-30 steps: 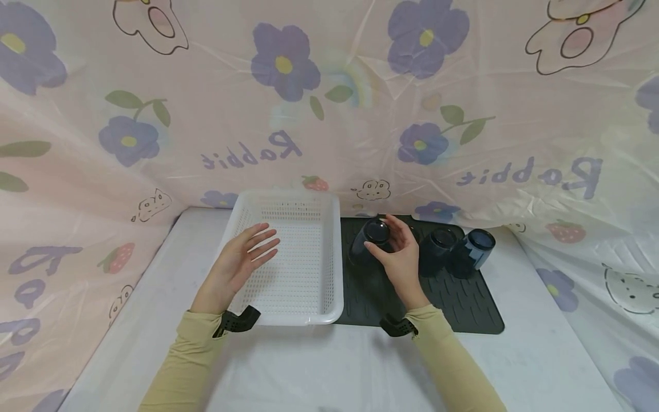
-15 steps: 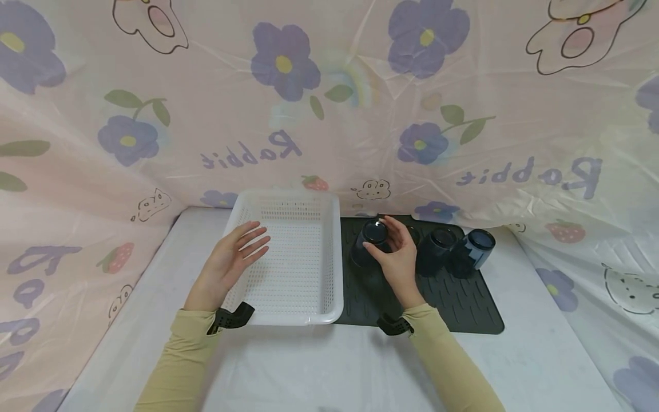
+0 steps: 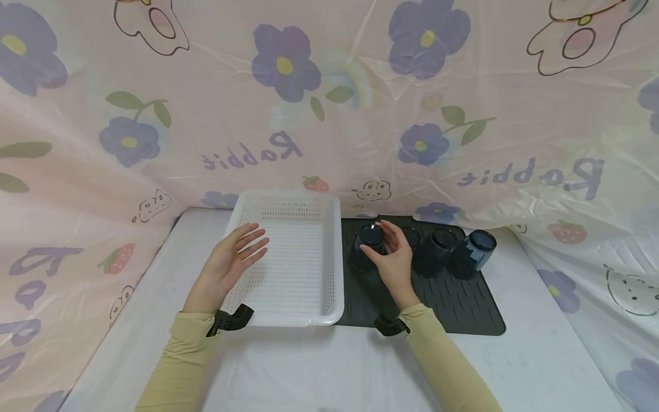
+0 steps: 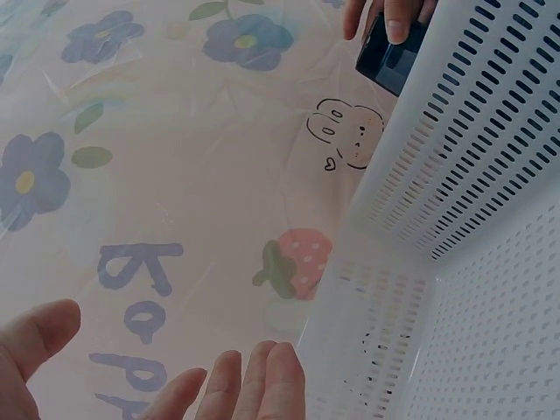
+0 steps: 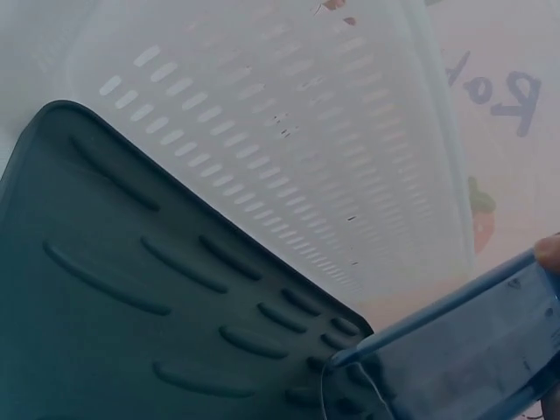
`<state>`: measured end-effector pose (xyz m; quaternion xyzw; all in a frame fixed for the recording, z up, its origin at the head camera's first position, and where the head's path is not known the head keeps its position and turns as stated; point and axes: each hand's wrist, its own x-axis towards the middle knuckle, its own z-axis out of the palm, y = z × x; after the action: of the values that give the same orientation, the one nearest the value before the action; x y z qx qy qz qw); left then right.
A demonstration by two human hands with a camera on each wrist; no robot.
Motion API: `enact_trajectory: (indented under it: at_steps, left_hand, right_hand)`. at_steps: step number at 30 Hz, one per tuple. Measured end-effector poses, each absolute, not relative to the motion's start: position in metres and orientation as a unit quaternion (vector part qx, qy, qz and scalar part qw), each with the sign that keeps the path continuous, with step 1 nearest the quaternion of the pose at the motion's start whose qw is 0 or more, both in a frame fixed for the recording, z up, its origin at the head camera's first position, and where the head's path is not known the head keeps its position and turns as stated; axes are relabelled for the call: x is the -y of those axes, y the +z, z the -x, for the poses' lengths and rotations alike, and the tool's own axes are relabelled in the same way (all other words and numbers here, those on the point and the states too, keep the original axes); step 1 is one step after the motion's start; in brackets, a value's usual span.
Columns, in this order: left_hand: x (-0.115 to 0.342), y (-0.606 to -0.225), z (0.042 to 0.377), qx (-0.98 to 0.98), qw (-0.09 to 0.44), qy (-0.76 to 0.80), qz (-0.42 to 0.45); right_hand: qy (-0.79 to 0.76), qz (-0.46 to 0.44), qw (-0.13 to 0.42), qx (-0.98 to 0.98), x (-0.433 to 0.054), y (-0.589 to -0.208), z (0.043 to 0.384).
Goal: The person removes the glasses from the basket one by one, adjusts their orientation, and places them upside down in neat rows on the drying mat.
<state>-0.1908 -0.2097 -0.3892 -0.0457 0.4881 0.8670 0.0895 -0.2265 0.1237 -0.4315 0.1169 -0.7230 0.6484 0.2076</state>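
Note:
My right hand (image 3: pixel 395 260) holds a dark blue drinking glass (image 3: pixel 362 262) at the left part of the black ribbed mat (image 3: pixel 370 306), thumb in front and fingers behind. The glass appears upside down, its base on top. In the right wrist view the lower end of this glass (image 5: pixel 455 359) stands at the mat's edge; whether it bears fully on the mat I cannot tell. My left hand (image 3: pixel 226 264) hovers over the left side of a white perforated plastic basket (image 3: pixel 288 263), fingers spread and holding nothing. The held glass (image 4: pixel 394 61) also shows beyond the basket in the left wrist view.
Several more dark glasses stand on the mat: one partly hidden glass (image 3: pixel 411 236) behind my right hand, then a glass (image 3: pixel 432 257) and another glass (image 3: pixel 471 254) to the right. A patterned curtain (image 3: pixel 340 143) rises behind the white table (image 3: pixel 309 366).
My right hand has shifted slightly left, uncovering more of the glass behind it; the held glass has moved slightly left too. My left hand has drawn a little left over the basket.

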Motion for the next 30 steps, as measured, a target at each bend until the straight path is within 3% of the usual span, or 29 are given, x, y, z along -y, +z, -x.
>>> enact_trajectory:
  at_steps: [11, 21, 30]
  left_hand:
    - [0.209, -0.389, 0.190, -0.487, 0.091, 0.868, 0.044]
    - [0.211, -0.383, 0.188, -0.482, 0.087, 0.871, 0.033]
    - [0.217, -0.370, 0.183, -0.508, 0.064, 0.858, 0.029]
  right_hand:
    - [0.637, -0.106, 0.200, 0.737, -0.121, -0.434, 0.228]
    - [0.582, -0.132, 0.168, 0.785, -0.128, -0.456, 0.249]
    - [0.545, -0.150, 0.139, 0.813, -0.136, -0.453, 0.248]
